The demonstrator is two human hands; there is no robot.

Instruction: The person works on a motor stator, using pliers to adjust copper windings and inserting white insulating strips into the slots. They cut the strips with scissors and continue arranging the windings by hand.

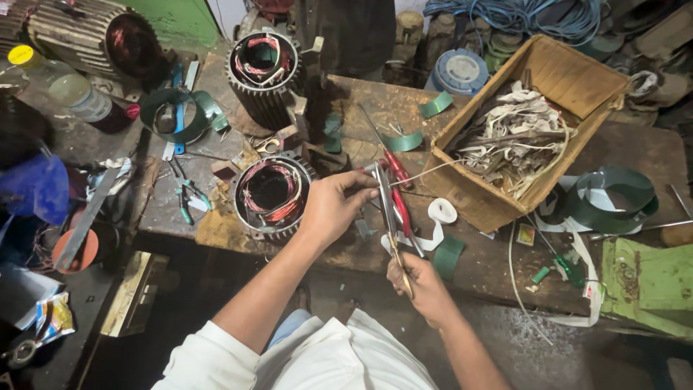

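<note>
I hold a thin strip [385, 209] over the near bench edge, right of the stator [272, 195]. My left hand [333, 206] pinches its top, my right hand [422, 283] its bottom. I think I am trimming it; next needs steady aim beside the scissors [401, 206].

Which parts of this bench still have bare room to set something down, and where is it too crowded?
Bare wood shows behind the cardboard box, toward the bench's right edge above the green tape coil, and in a small patch at the front edge below the near stator. The strip between both stators and around the hands is crowded.
</note>
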